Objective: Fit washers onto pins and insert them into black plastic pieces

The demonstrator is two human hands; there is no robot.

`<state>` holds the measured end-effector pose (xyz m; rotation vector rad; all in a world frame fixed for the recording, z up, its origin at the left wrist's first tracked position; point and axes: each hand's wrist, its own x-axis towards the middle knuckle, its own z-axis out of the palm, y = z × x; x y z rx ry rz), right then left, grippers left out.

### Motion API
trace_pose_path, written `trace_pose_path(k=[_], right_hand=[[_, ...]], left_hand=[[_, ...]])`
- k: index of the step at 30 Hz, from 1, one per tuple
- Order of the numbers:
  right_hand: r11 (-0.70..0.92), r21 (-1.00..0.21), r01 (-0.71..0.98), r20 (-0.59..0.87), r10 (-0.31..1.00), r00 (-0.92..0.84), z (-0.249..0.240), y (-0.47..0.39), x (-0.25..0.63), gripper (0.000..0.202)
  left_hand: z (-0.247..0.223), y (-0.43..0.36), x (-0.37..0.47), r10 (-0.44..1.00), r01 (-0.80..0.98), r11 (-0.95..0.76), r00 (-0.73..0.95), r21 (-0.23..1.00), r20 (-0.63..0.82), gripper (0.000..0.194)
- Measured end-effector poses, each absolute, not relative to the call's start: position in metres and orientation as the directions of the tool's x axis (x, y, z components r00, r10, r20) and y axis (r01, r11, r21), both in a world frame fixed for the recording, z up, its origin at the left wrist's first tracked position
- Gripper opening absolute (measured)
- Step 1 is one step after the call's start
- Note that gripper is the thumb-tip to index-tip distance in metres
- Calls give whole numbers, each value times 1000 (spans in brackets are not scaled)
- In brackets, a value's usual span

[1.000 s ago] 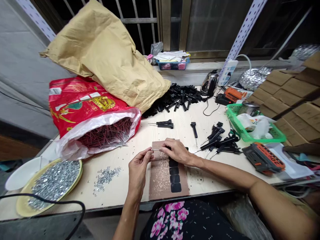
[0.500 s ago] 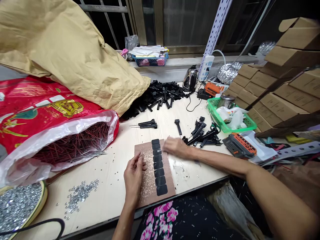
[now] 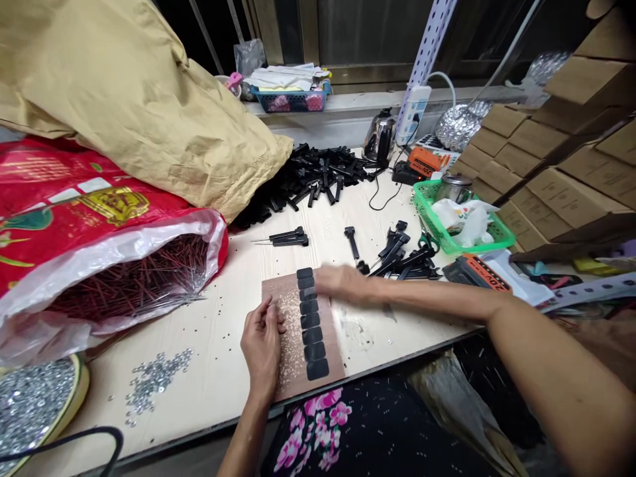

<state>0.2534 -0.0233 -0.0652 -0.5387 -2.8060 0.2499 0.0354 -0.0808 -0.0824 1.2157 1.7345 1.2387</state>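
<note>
A second ago my hands met over the brown board, a thin piece between them; now they are apart, and nothing visible spans the gap. My right hand has moved to the board's far right edge, beside the row of black pads, which is now less covered. It is blurred, so I cannot tell whether those fingers grasp anything. My left hand has its fingers loosely curled over the board's left edge, contents hidden. The board lies on the counter, at its near edge.
</note>
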Motion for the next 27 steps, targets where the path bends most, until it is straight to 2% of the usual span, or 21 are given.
trace_pose_path(k=[2,5,7,10,12,14,16,19,21,24,27], right_hand=[[891,-225,394,226,441,-868,-65,-25,253,33],[927,-214,307,244,355,-903,-70,-33,251,29],[929,-228,291,270,348,-898,-74,-38,252,28],[876,-286,388,247,459,-854,-68,-35,267,27],[831,-288,475,143,528,-837,-55,-23,286,24],[782,-228,580,27,600,-799,-39,-5,304,21],[730,-151,666,9,675,-738,-26,18,309,19],[661,-121,741,151,750,-644,-22,59,279,25],[633,-127,764,191,771,-607,-29,87,240,31],[595,-77,800,71,804,-590,-43,124,180,33],[614,-59,787,-13,788,-616,-57,146,141,27]], left_hand=[[-84,-81,35,940,303,113,-342,946,-3,45],[-84,-80,36,939,300,114,-345,947,-4,45],[-84,-80,37,940,297,107,-342,949,1,46],[-81,-82,36,940,292,111,-342,950,-4,45],[-80,-83,35,941,290,127,-338,949,-22,45],[-80,-83,33,943,290,140,-332,947,-37,44],[-82,-82,32,944,283,139,-327,949,-41,44],[-83,-81,34,946,244,125,-321,962,-41,44],[-81,-84,34,947,202,113,-317,973,-44,44],[-74,-98,23,940,234,96,-342,968,-11,41],[-65,-120,-13,887,428,95,-446,899,119,35]])
